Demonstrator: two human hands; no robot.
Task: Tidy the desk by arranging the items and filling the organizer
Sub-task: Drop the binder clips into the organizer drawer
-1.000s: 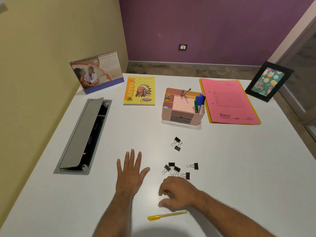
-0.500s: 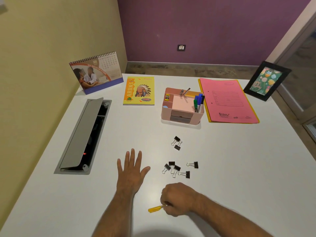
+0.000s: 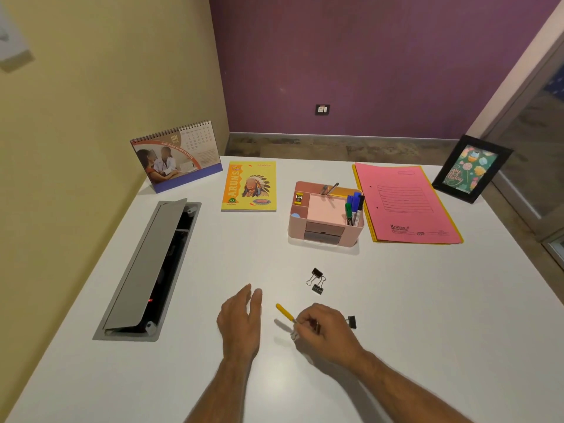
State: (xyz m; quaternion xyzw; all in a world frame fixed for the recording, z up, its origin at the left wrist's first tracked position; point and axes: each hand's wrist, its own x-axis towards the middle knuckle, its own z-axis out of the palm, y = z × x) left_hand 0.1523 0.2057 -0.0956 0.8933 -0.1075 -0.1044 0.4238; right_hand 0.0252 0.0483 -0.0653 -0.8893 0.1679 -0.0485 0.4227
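My right hand (image 3: 323,331) grips a yellow pen (image 3: 285,313) lifted off the white desk, its free end pointing up-left. My left hand (image 3: 241,319) hovers beside it, fingers straight, turned on edge. Two black binder clips (image 3: 316,281) lie just beyond the hands. One more clip (image 3: 351,322) shows at my right hand's far side; that hand hides the other clips. The pink organizer (image 3: 326,236) stands mid-desk with markers (image 3: 354,207) in its right compartment and a pink note pad in the middle.
A yellow notebook (image 3: 249,186) lies left of the organizer, a pink folder (image 3: 404,203) right of it. A desk calendar (image 3: 177,155) stands at the back left, a photo frame (image 3: 471,169) at the back right. An open cable hatch (image 3: 146,270) sits along the left side.
My right hand closed on the yellow pen near the front edge and raised it above the clips. My left hand lifted from flat on the desk and turned on edge.
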